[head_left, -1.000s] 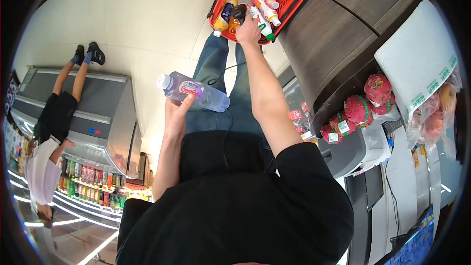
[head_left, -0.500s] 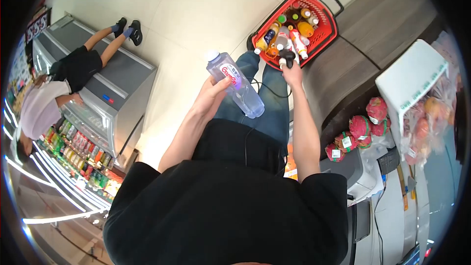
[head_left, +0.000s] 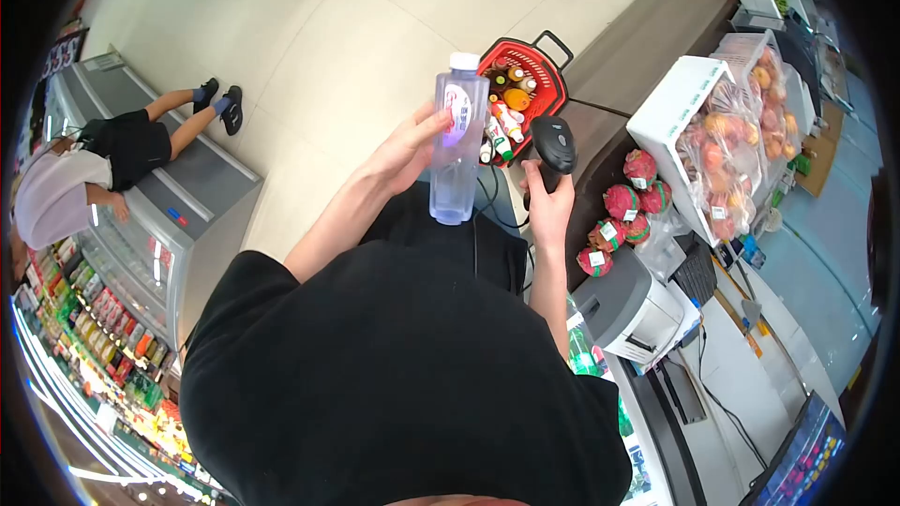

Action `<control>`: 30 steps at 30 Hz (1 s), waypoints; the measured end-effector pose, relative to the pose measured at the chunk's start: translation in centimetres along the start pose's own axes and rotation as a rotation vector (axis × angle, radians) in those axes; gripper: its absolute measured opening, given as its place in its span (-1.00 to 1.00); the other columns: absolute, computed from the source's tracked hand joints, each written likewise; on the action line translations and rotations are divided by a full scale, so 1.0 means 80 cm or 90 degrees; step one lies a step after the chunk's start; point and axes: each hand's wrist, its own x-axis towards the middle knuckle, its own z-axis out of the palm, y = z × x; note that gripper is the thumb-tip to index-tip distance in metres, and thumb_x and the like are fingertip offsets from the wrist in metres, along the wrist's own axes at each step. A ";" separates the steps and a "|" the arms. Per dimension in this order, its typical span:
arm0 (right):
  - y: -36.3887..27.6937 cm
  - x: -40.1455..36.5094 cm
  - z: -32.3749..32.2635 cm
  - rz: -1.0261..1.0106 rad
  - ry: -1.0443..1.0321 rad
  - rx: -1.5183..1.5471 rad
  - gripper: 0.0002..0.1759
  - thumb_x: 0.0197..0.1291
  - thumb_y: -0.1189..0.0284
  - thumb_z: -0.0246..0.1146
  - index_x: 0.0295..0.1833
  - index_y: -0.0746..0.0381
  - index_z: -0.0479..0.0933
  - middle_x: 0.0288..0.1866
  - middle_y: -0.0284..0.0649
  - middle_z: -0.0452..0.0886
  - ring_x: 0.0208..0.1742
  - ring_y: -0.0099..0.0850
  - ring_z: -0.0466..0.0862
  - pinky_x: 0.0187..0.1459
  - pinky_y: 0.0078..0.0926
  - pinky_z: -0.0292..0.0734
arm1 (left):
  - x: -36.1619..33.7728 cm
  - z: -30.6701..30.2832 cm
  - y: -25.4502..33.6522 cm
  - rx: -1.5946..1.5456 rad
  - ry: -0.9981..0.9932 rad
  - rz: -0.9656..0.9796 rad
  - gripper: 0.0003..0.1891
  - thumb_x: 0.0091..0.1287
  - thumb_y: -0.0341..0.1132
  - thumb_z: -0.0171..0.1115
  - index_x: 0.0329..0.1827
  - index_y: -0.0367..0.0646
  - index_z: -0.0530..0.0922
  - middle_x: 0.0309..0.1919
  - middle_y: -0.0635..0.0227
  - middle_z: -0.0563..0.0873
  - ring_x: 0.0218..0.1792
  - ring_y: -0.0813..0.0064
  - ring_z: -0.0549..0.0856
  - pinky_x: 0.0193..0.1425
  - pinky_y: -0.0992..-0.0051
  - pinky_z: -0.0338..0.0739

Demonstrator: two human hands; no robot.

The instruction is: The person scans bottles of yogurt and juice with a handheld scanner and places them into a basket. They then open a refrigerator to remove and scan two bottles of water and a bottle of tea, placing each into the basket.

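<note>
A clear plastic bottle [head_left: 454, 173] with a white cap and a red-and-white label stands nearly upright in my left hand [head_left: 412, 145], whose fingers close around its side. My right hand [head_left: 551, 201] grips the handle of a black barcode scanner [head_left: 555, 141], its head pointing away from me. The scanner's cord loops down between my hands. Just beyond them is a red shopping basket [head_left: 553, 75] holding several bottled drinks, partly covered by the bottle and the scanner.
On the counter [head_left: 609, 47] to the right lie several dragon fruits [head_left: 621, 201] beside a white foam box [head_left: 675, 103] and bagged fruit [head_left: 727, 136]. Nearer are a grey-white printer [head_left: 628, 305] and a monitor [head_left: 802, 459]. At left, another person [head_left: 141, 150] is by a freezer [head_left: 202, 197].
The bottle has turned more upright and shifted right. My right hand has drawn the scanner back from the basket and raised it. The view has swung, showing more of the counter.
</note>
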 end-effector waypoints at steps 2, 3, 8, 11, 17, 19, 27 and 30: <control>-0.023 -0.025 0.005 -0.042 -0.005 0.102 -0.78 0.46 0.42 0.36 0.09 0.29 0.60 -0.12 -0.27 0.75 -0.26 -0.62 0.64 -0.21 -0.58 0.51 | -0.005 0.012 0.004 -0.008 -0.005 0.010 -0.23 0.50 0.23 0.25 0.56 -0.13 0.37 0.32 0.27 0.63 0.35 0.39 0.59 0.44 0.19 0.48; -0.028 -0.032 0.007 -0.042 -0.016 0.112 -0.77 0.46 0.42 0.36 0.11 0.29 0.59 -0.10 -0.26 0.76 -0.25 -0.62 0.65 -0.20 -0.58 0.52 | -0.007 0.018 0.008 -0.012 -0.007 0.016 -0.23 0.51 0.24 0.22 0.56 -0.14 0.36 0.32 0.27 0.63 0.35 0.40 0.59 0.44 0.20 0.48; -0.029 -0.046 0.015 -0.093 -0.029 0.080 -0.75 0.44 0.49 0.36 0.14 0.34 0.61 -0.04 -0.23 0.78 -0.13 -0.56 0.72 -0.09 -0.52 0.61 | -0.025 0.021 0.002 -0.193 -0.059 -0.011 -0.17 0.49 0.29 0.21 0.58 -0.19 0.34 0.31 0.25 0.63 0.29 0.37 0.63 0.46 0.15 0.52; -0.029 -0.049 0.014 -0.148 -0.002 0.008 -0.78 0.43 0.51 0.36 0.11 0.36 0.65 -0.03 -0.23 0.79 -0.08 -0.55 0.74 0.00 -0.49 0.64 | -0.033 0.005 -0.010 -0.240 -0.114 -0.009 -0.10 0.42 0.27 0.31 0.60 -0.22 0.31 0.29 0.23 0.64 0.26 0.35 0.65 0.47 0.10 0.54; -0.064 -0.077 0.002 -0.200 0.012 -0.111 -0.73 0.36 0.52 0.40 0.12 0.36 0.67 -0.05 -0.23 0.81 -0.05 -0.55 0.74 0.08 -0.48 0.60 | -0.046 -0.011 -0.014 -0.191 -0.074 0.010 -0.02 0.29 0.23 0.49 0.60 -0.23 0.31 0.22 0.25 0.66 0.18 0.36 0.68 0.47 0.11 0.56; -0.074 -0.088 -0.001 -0.212 0.006 -0.124 -0.71 0.30 0.54 0.40 0.11 0.36 0.64 -0.09 -0.20 0.80 -0.07 -0.53 0.73 0.06 -0.47 0.60 | -0.049 -0.018 -0.016 -0.164 -0.054 0.006 -0.01 0.28 0.24 0.50 0.59 -0.25 0.31 0.21 0.23 0.67 0.17 0.34 0.69 0.47 0.12 0.55; -0.100 -0.110 -0.012 -0.248 -0.084 -0.180 -0.64 0.22 0.57 0.39 0.14 0.39 0.63 -0.12 -0.17 0.79 -0.09 -0.50 0.72 0.06 -0.45 0.60 | -0.054 -0.016 -0.002 -0.014 -0.118 0.017 -0.12 0.50 0.32 0.15 0.55 -0.31 0.34 0.28 0.04 0.67 0.27 0.22 0.69 0.45 0.11 0.55; -0.103 -0.114 -0.017 -0.261 -0.098 -0.216 -0.65 0.16 0.59 0.37 0.09 0.38 0.61 -0.17 -0.14 0.77 -0.14 -0.45 0.72 0.03 -0.42 0.60 | -0.051 -0.023 -0.013 -0.120 -0.139 -0.019 -0.16 0.58 0.34 -0.07 0.54 -0.30 0.37 0.25 0.05 0.69 0.26 0.24 0.70 0.42 0.11 0.57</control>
